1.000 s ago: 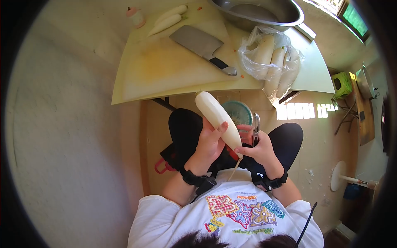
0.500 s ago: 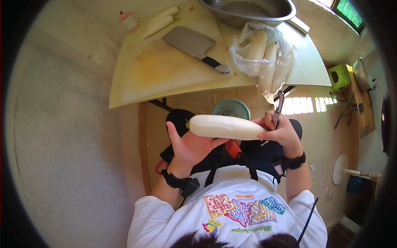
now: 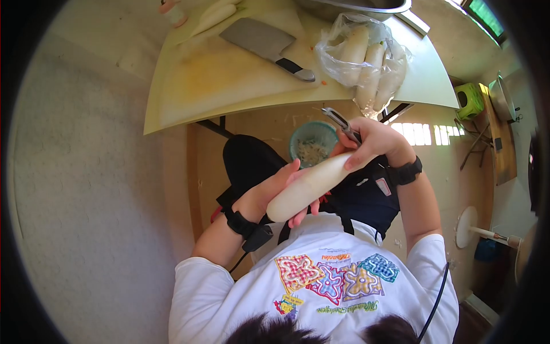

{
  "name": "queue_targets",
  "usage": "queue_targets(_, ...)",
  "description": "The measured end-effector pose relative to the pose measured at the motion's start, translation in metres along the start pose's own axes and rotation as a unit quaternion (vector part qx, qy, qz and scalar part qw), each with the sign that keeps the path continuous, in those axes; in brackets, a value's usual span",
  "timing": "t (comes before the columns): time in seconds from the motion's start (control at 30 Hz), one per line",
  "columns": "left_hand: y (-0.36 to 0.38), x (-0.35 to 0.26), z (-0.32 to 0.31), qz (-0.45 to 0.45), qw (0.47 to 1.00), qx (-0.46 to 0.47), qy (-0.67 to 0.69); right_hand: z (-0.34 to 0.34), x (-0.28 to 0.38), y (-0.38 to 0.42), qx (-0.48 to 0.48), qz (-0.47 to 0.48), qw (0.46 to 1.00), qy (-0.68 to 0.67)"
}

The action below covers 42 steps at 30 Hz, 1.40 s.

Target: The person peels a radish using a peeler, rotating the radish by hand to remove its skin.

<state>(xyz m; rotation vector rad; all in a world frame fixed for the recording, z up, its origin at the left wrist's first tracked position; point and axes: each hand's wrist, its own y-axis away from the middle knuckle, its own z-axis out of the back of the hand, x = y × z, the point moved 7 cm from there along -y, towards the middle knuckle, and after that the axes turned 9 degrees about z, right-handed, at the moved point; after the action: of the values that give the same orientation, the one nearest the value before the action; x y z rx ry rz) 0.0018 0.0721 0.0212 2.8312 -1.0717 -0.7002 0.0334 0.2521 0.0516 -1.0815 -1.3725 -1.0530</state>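
Note:
A peeled white daikon radish (image 3: 312, 186) slants across my lap, its rounded near end low on the left. My left hand (image 3: 281, 186) cradles that end from below, thumb on one side and fingertips showing past the other. At the upper end, my right hand (image 3: 378, 140) grips the daikon with thumb and fingers. The same hand also holds a metal peeler (image 3: 338, 118), which points up and left. Below the hands stands a teal bin (image 3: 294, 140) with pale peelings (image 3: 312, 152) inside.
On the table (image 3: 229, 106) lie a cleaver (image 3: 260, 43), a clear plastic bag (image 3: 329, 54) with several daikons, and peeled daikons (image 3: 215, 17) at the back left. A metal basin (image 3: 395, 7) sits at the back. A fan (image 3: 467, 226) stands on the right.
The daikon has turned from level to slanting, its left end now lower and nearer me. My left hand has closed around it from an open palm. The peeler has swung leftward.

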Motion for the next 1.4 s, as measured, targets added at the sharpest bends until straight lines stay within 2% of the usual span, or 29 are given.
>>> queue_targets(0.03,-0.002,0.002,0.006,-0.002,0.997,0.025,0.068,0.006,0.0,-0.004,-0.035,-0.013,0.999,0.013)
queue_targets(0.07,-0.005,0.005,0.011,-0.001,0.997,0.028,0.065,0.012,0.001,-0.005,-0.07,-0.025,0.997,0.028)
queue_targets(0.1,-0.006,0.007,0.02,-0.03,0.997,-0.015,0.068,0.011,-0.002,-0.005,-0.072,-0.024,0.997,0.031)
queue_targets(0.13,-0.006,0.009,0.026,-0.059,0.994,-0.058,0.071,0.026,-0.005,-0.001,-0.206,0.003,0.971,0.125)
queue_targets(0.17,-0.007,0.007,0.022,-0.088,0.99,-0.084,0.073,0.036,-0.001,0.008,-0.331,0.031,0.918,0.216)
queue_targets(0.2,-0.009,0.008,0.023,-0.093,0.989,-0.084,0.073,0.029,-0.004,0.009,-0.327,0.032,0.919,0.218)
queue_targets(0.27,-0.008,0.01,0.029,-0.126,0.984,-0.11,0.061,0.023,0.01,0.04,-0.522,0.16,0.814,0.2)
queue_targets(0.33,-0.006,0.013,0.036,-0.142,0.981,-0.12,0.051,0.001,0.014,0.053,-0.537,0.21,0.788,0.217)
queue_targets(0.43,-0.003,0.011,0.042,-0.168,0.973,-0.152,0.033,-0.024,0.009,0.075,-0.52,0.148,0.795,0.276)
queue_targets(0.5,-0.002,0.009,0.04,-0.181,0.967,-0.178,0.034,-0.045,0.007,0.07,-0.406,0.007,0.87,0.28)
queue_targets(0.53,0.0,0.003,0.035,-0.199,0.96,-0.195,0.02,-0.052,0.003,0.069,-0.355,-0.006,0.874,0.331)
queue_targets(0.63,-0.003,0.0,0.037,-0.216,0.952,-0.217,0.014,-0.07,-0.011,0.069,-0.306,-0.028,0.911,0.276)
queue_targets(0.73,-0.009,0.0,0.038,-0.219,0.952,-0.213,0.029,-0.085,-0.012,0.063,-0.288,0.053,0.901,0.321)
queue_targets(0.8,-0.01,0.0,0.042,-0.22,0.953,-0.205,0.039,-0.089,-0.011,0.059,-0.263,0.064,0.903,0.333)
queue_targets(0.87,-0.016,0.007,0.047,-0.166,0.966,-0.185,0.071,-0.092,-0.005,0.056,-0.241,0.078,0.903,0.346)
queue_targets(0.93,-0.017,0.007,0.051,-0.155,0.964,-0.209,0.058,-0.094,0.003,0.055,-0.232,0.106,0.885,0.389)
queue_targets(1.17,-0.012,0.004,0.05,-0.134,0.949,-0.284,0.033,-0.091,-0.001,0.052,-0.245,0.124,0.878,0.391)
queue_targets(1.4,-0.01,0.004,0.044,-0.146,0.942,-0.3,0.034,-0.09,-0.003,0.049,-0.245,0.12,0.852,0.446)
